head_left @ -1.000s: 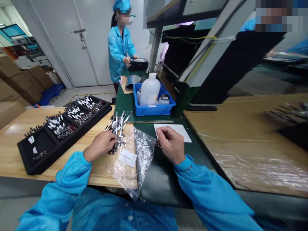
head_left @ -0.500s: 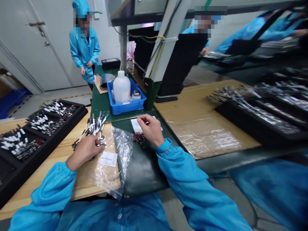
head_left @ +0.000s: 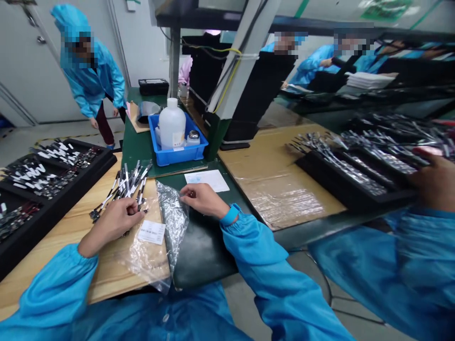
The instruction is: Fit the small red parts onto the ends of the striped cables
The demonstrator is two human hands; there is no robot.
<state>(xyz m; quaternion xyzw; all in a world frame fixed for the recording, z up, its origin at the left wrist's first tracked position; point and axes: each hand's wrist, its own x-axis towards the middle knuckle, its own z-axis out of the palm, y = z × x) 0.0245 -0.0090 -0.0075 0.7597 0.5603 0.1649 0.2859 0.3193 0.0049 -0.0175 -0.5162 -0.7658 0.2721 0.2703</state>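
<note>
Metal-and-white component strips (head_left: 126,187) lie fanned on the wooden surface (head_left: 106,279), right of a black foam tray (head_left: 53,177) holding similar strips. The left hand (head_left: 110,226) presses on their lower ends, its fingers closed together. Next comes a clear plastic bag (head_left: 142,258) with a barcode label (head_left: 151,232). The right hand (head_left: 202,200) pinches the top edge of a silvery bag (head_left: 172,220).

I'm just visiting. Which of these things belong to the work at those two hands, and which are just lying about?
Part of the work:
left hand, on white-tabbed metal strips
right hand, at a plastic bag
black trays of strips

Just nearby:
blue tub
white plastic bottle
paper sheet
</note>
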